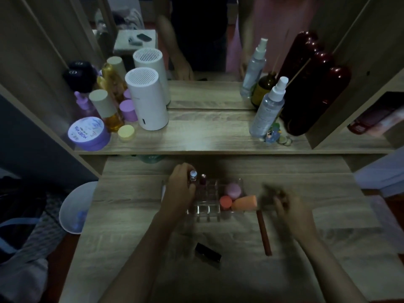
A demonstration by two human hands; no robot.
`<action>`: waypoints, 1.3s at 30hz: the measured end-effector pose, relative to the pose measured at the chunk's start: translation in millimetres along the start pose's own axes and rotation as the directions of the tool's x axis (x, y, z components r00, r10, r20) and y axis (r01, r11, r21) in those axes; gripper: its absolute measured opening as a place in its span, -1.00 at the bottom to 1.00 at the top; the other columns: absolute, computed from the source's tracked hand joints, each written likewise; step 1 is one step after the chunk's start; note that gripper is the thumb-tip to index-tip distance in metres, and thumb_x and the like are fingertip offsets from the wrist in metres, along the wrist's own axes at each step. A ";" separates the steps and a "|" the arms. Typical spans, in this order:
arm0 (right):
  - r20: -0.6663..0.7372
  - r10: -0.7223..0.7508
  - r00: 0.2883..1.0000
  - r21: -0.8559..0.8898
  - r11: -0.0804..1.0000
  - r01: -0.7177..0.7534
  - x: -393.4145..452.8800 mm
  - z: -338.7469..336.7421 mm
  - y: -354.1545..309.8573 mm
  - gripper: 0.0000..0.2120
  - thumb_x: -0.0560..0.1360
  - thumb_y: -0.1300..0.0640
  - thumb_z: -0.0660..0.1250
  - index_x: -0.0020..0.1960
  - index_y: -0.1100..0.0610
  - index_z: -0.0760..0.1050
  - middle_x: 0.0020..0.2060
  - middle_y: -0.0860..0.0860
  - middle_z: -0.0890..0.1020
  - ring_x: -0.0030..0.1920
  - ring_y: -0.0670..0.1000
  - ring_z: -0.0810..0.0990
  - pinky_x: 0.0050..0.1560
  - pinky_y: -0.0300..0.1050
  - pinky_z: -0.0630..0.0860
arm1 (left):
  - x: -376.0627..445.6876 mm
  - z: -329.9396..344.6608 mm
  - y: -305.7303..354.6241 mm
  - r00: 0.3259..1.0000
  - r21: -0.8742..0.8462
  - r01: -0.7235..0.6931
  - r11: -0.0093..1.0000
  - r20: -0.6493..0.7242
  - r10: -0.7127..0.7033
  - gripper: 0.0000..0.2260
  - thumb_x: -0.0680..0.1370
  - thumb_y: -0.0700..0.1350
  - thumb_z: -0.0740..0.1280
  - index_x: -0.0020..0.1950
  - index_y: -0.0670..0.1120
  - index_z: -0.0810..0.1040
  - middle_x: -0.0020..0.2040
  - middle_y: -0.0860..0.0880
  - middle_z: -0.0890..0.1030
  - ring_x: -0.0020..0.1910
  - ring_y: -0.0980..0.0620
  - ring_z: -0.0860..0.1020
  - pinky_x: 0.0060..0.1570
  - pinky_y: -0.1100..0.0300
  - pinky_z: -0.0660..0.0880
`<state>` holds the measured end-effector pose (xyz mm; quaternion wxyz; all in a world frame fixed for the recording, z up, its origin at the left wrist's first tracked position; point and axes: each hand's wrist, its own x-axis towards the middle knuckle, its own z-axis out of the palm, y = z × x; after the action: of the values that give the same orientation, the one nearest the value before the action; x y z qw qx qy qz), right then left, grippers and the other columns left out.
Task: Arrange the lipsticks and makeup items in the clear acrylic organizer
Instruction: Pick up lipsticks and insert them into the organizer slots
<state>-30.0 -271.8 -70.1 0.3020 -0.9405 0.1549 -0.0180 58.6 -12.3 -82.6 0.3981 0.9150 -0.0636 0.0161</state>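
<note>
Organizer [215, 207]: left hand [180, 191] grips silver-capped tube [193, 176]; right hand [290, 212] blurred, grip unclear.

The desk [131, 206] under both hands is pale wood-grain, matt. Between the hands, the organizer [209, 209] is clear, glossy acrylic. By the right hand [293, 212], the orange sponge [244, 203] looks soft and matt. Nearer the person, a black lipstick [207, 253] shines faintly.

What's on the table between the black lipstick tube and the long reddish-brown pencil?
Nothing. In the head view, the stretch of table between the black lipstick tube and the reddish-brown pencil is bare wood; the organizer sits farther back.
</note>
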 end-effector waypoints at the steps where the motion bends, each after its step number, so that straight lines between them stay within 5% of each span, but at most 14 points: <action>1: 0.113 0.022 0.993 -0.042 0.999 -0.017 -7.2 7.2 7.3 -0.67 0.53 0.24 0.29 0.30 0.16 0.44 0.16 0.17 0.59 0.02 0.08 0.57 -0.02 -0.15 0.44 | -0.3 0.1 0.4 1.000 0.002 -0.003 1.000 0.000 0.003 -0.80 0.38 -0.30 0.32 -0.03 -0.10 0.50 -0.06 -0.07 0.55 -0.16 0.07 0.45 -0.11 0.07 0.50; 5: 0.397 0.111 0.911 -0.224 0.974 -0.021 -23.4 30.9 13.0 -0.41 0.49 0.13 0.33 0.47 0.05 0.20 0.40 0.11 0.31 0.26 0.15 0.49 0.19 -0.01 0.48 | 0.0 -0.5 2.3 1.000 0.004 -0.019 1.000 -0.009 0.019 -0.80 0.36 -0.28 0.34 -0.07 -0.07 0.49 -0.11 0.00 0.52 -0.15 0.02 0.50 -0.12 0.10 0.48; 12: 0.338 0.040 0.940 -0.204 0.978 0.032 -31.5 35.1 6.8 -0.51 0.42 0.28 0.32 0.34 0.13 0.37 0.24 0.11 0.50 0.19 0.15 0.52 0.17 -0.04 0.47 | -0.9 -6.9 3.5 0.999 -0.038 -0.041 0.998 -0.008 0.041 -0.69 0.39 -0.27 0.39 0.13 -0.15 0.51 0.04 -0.13 0.56 -0.02 -0.06 0.55 0.04 -0.05 0.56; 18: 0.335 0.083 0.939 -0.065 0.996 -0.065 -47.0 27.2 6.1 -0.53 0.36 0.33 0.41 0.23 0.16 0.41 -0.05 0.08 0.63 -0.08 0.04 0.56 -0.11 -0.20 0.42 | -24.8 -23.9 -4.4 0.996 -0.057 -0.073 0.996 -0.060 0.069 -0.59 0.40 -0.24 0.40 0.23 -0.23 0.47 0.17 -0.21 0.51 0.12 -0.03 0.47 0.10 0.30 0.32; 22: 0.373 -0.012 0.928 -0.075 0.996 0.043 -46.5 14.4 -19.1 -0.88 0.36 0.25 0.45 -0.18 0.10 0.53 -0.30 0.02 0.56 -0.24 0.02 0.51 -0.35 -0.28 0.25 | -59.4 -38.1 -33.1 0.993 0.010 0.072 0.997 -0.099 -0.071 -0.58 0.46 -0.12 0.32 0.28 -0.22 0.44 0.24 -0.21 0.49 0.22 -0.09 0.43 0.16 0.22 0.29; 25: 0.314 -0.215 0.925 -0.028 0.972 0.235 -31.8 7.1 -54.4 -0.85 0.45 0.20 0.39 0.01 0.17 0.62 -0.15 0.10 0.66 -0.13 0.10 0.59 -0.17 -0.13 0.42 | -89.7 -39.8 -52.0 0.951 -0.050 0.262 0.964 -0.156 -0.266 -0.57 0.48 -0.17 0.36 0.32 -0.18 0.38 0.27 -0.21 0.45 0.24 -0.15 0.42 0.17 0.11 0.34; 29: 0.283 -0.274 0.919 -0.277 0.894 0.352 7.6 24.2 -93.2 -0.76 0.56 0.06 0.24 0.18 -0.01 0.56 -0.03 0.09 0.64 -0.03 0.11 0.59 -0.12 -0.07 0.46 | -120.7 -34.1 -64.0 0.940 0.049 0.330 0.943 -0.107 -0.324 -0.56 0.49 -0.20 0.35 0.35 -0.24 0.37 0.26 -0.27 0.46 0.27 -0.20 0.39 0.27 -0.02 0.32; 32: 0.326 -0.235 0.916 -0.470 0.800 0.373 28.6 46.9 -107.5 -0.79 0.54 0.13 0.26 0.13 0.10 0.58 0.02 0.13 0.63 0.00 0.14 0.62 -0.05 -0.04 0.54 | -136.2 -30.7 -66.5 0.939 0.119 0.343 0.932 -0.054 -0.339 -0.51 0.50 -0.17 0.37 0.38 -0.27 0.35 0.27 -0.27 0.46 0.26 -0.21 0.39 0.24 0.02 0.31; 39: 0.340 -0.310 0.888 -0.587 0.668 0.458 41.3 72.4 -115.6 -0.84 0.48 0.21 0.31 0.04 0.15 0.57 0.01 0.17 0.65 0.00 0.22 0.64 -0.11 -0.02 0.55 | -143.5 -29.1 -64.7 0.930 0.163 0.363 0.917 -0.003 -0.368 -0.51 0.53 -0.19 0.30 0.42 -0.25 0.28 0.25 -0.25 0.44 0.19 -0.19 0.43 0.09 0.05 0.40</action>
<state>51.0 -154.6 -65.5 -0.0409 -0.9928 -0.0845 0.0738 -74.7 67.5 -121.2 0.3184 0.9399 0.1043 -0.0661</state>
